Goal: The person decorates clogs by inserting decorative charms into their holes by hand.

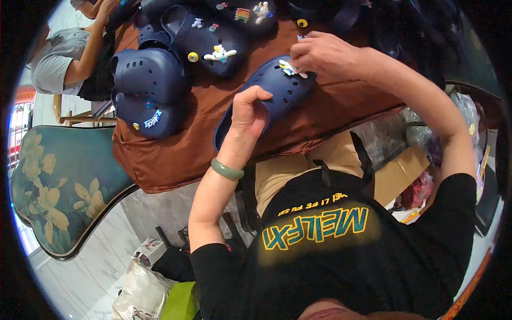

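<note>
Left hand (249,114) gripping navy foam clog (277,90) at brown table's edge (176,160), right hand (320,53) pinching white cartoon charm (290,68), more clogs (152,80) crowding behind.

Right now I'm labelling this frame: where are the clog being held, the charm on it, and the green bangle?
Navy clog (282,90), head view, perforated toe top.
White charm (290,68), head view, its middle.
Green bangle (226,170), head view, front of band.

Heel of the blue clog (277,88) behind the left hand (248,114), charm (290,68) partly under right hand (320,53) fingers
</note>
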The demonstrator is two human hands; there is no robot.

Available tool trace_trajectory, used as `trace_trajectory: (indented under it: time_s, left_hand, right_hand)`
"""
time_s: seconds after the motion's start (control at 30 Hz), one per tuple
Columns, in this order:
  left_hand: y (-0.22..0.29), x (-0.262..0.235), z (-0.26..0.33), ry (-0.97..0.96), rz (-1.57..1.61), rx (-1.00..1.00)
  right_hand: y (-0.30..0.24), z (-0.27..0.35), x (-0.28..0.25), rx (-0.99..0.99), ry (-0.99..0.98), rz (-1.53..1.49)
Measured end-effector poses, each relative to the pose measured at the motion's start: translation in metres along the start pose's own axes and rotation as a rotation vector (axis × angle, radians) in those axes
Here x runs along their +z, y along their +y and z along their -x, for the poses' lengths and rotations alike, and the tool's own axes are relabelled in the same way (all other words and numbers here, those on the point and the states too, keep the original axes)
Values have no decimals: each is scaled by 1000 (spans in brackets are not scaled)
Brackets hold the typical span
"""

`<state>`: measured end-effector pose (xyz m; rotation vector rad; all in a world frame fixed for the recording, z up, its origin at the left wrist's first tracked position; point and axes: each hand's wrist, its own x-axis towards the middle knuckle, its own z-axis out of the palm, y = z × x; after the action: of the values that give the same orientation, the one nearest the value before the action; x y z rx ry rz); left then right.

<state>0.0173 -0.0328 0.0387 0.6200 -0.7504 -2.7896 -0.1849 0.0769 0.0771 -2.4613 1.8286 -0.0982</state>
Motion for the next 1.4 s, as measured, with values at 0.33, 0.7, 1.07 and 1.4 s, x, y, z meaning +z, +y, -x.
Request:
trace_trajectory:
  time_s: [0.33, 0.7, 1.07, 1.4]
  left_hand:
    - [-16, -12, 5, 34, -80, -12]
    - [-54, -33, 21, -90, -619, -40]
    - [-17, 3, 16, -227, -190, 69]
    - [-29, -18, 19, -149, -250, -101]
  right_hand:
    - [11, -54, -21, 653, -528, -461]
    - [-22, -2, 0, 562, -48, -713]
    - [-7, 8, -1, 452, -114, -1423]
    - [-6, -8, 5, 486, -205, -600]
